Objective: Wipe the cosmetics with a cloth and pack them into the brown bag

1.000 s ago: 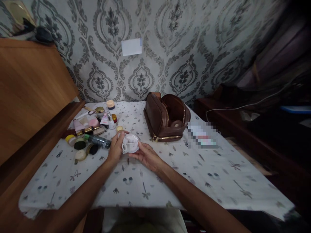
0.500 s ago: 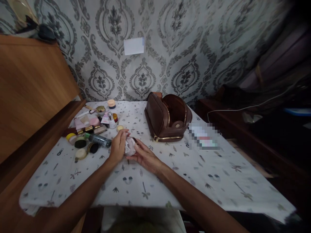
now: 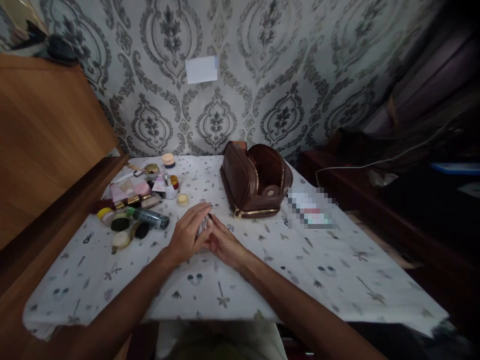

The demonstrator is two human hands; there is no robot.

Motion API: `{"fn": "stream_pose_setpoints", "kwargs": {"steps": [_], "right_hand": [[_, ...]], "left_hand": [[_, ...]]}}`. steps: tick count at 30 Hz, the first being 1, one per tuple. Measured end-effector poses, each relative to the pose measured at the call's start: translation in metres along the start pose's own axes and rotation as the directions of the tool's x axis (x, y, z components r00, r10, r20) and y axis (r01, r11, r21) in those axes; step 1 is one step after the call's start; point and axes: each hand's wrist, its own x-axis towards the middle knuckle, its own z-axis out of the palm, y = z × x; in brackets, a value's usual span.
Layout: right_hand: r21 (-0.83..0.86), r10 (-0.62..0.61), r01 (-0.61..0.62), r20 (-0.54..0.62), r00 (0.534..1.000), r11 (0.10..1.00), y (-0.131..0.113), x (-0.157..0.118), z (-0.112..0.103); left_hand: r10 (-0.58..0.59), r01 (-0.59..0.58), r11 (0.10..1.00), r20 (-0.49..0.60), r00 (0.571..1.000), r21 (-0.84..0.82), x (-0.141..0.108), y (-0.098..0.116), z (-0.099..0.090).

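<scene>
Between my two hands is a small round, pale cosmetic jar (image 3: 203, 225), mostly covered by the fingers. My left hand (image 3: 187, 232) lies over its top and left side, with the fingers closed on it. From the right and below, my right hand (image 3: 225, 244) grips the same jar. Both hands are just above the patterned cloth. A small pale yellow pot (image 3: 182, 200) stands beyond the left hand, and a dark bottle with a green end (image 3: 152, 218) lies to its left. Behind the right hand stands a brown cosmetic bag (image 3: 242, 180), its zipped top open.
Several jars, tubes and a white pump bottle (image 3: 169, 189) crowd the table's left side near a wooden panel (image 3: 48, 130). A blurred-out flat item (image 3: 311, 207) lies right of the bag. The patterned wall stands behind the table (image 3: 262, 285).
My left hand has turned over the jar, hiding much of it. The yellow pot, partly behind the fingers before, now shows fully. The whole view has shifted slightly.
</scene>
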Motion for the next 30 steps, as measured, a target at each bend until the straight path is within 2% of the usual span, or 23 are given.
{"fn": "stream_pose_setpoints", "kwargs": {"steps": [5, 9, 12, 14, 18, 20, 22, 25, 27, 30], "right_hand": [[0.061, -0.009, 0.016, -0.114, 0.993, 0.998, 0.000, 0.004, -0.004], [0.170, 0.059, -0.038, -0.122, 0.991, 0.985, -0.002, 0.009, -0.014], [0.257, 0.118, -0.085, -0.116, 0.986, 0.963, -0.007, 0.011, -0.016], [0.284, 0.108, -0.074, -0.108, 0.988, 0.956, -0.011, 0.011, -0.014], [0.229, 0.092, -0.080, -0.044, 0.995, 0.970, -0.014, 0.008, -0.008], [0.188, 0.119, -0.111, -0.034, 0.992, 0.976, -0.014, 0.007, -0.007], [0.176, 0.154, -0.144, -0.044, 0.987, 0.974, -0.014, 0.006, -0.007], [0.187, 0.174, -0.159, -0.068, 0.982, 0.969, -0.015, 0.004, -0.006], [0.186, 0.163, -0.146, -0.080, 0.983, 0.972, -0.015, 0.003, -0.005], [0.151, 0.130, -0.118, -0.077, 0.988, 0.982, -0.013, 0.002, -0.003]], "left_hand": [[0.158, -0.165, 0.981, 0.072, 0.985, 0.099, 0.001, 0.008, 0.004], [0.258, -0.274, 0.945, 0.109, 0.960, 0.178, -0.002, 0.009, 0.011], [0.258, -0.280, 0.933, 0.123, 0.958, 0.225, -0.004, 0.007, 0.014], [0.229, -0.248, 0.939, 0.105, 0.968, 0.237, -0.005, 0.005, 0.014], [0.110, -0.108, 0.980, -0.004, 0.994, 0.166, -0.004, 0.002, 0.009], [0.002, 0.001, 0.998, -0.051, 0.999, 0.059, -0.004, 0.001, 0.007], [-0.152, 0.146, 0.986, -0.074, 0.986, -0.074, -0.003, -0.001, 0.005], [-0.392, 0.365, 0.884, -0.037, 0.919, -0.292, -0.001, -0.003, 0.003], [-0.482, 0.438, 0.779, 0.018, 0.876, -0.448, 0.001, -0.004, 0.002], [-0.579, 0.510, 0.574, 0.123, 0.806, -0.641, 0.003, -0.005, 0.003]]}}
